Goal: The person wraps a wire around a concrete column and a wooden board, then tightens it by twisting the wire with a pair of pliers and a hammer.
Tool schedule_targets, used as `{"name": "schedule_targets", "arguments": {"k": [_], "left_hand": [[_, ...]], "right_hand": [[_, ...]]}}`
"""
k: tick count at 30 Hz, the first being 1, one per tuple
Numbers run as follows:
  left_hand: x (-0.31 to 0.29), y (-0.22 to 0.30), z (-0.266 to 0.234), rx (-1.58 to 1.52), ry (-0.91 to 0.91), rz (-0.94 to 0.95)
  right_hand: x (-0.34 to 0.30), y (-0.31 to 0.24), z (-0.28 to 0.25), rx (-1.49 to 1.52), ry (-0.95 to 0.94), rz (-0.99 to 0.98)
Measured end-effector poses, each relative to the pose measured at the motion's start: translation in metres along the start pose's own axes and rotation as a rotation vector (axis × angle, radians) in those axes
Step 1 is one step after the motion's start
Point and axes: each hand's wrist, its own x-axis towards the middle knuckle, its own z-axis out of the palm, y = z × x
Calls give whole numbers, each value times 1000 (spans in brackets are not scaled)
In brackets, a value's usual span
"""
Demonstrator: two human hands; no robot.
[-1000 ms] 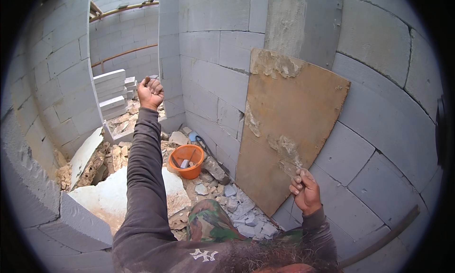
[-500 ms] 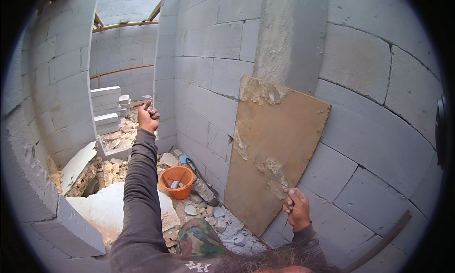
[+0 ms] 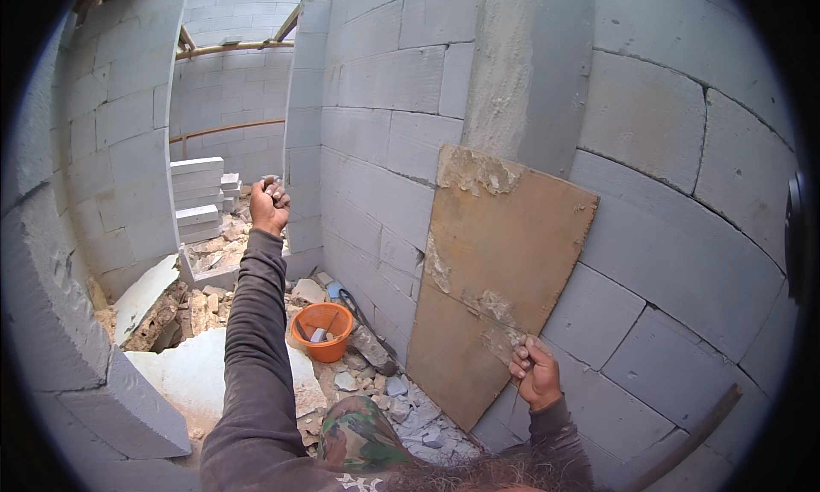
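Note:
My left hand (image 3: 270,207) is raised on an outstretched arm in front of the doorway, its fingers curled closed. Whatever it may hold is too small to make out. Lower on the right, my right hand (image 3: 535,374) is closed in a pinch beside the lower right edge of a brown board (image 3: 504,244). A faint thin line seems to run over the board toward these fingers, but I cannot tell what it is. The board leans tilted against the block wall, with dried mortar smears on its face.
An orange bucket (image 3: 326,353) with tools inside stands on rubble (image 3: 376,381) by the wall. Broken white slabs (image 3: 192,377) lie at left. Stacked blocks (image 3: 196,189) show through the doorway. A dark bar (image 3: 692,436) slants at lower right. Grey block walls (image 3: 376,184) close in both sides.
The view has shifted slightly. My left hand's fingers, one of which pointed upward before, are now curled in more. My right hand stays pinched near the board's edge.

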Motion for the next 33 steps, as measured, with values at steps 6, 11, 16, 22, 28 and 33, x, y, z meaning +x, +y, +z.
{"name": "schedule_targets", "arguments": {"k": [6,11,16,22,28,33], "left_hand": [[0,12,39,176,-91,94],[-69,-72,103,342,-326,25],[-150,-117,134,234,-477,-135],[-200,-171,162,227,-556,-181],[-206,-175,151,486,-536,-108],[-211,-172,147,613,-557,-96]], "right_hand": [[2,115,-42,-1147,-119,36],[15,109,-77,-1492,79,-195],[26,56,113,-1203,-41,-669],[63,78,130,-629,-33,-312],[57,79,119,-651,129,-498],[58,80,105,-620,172,-510]]}}
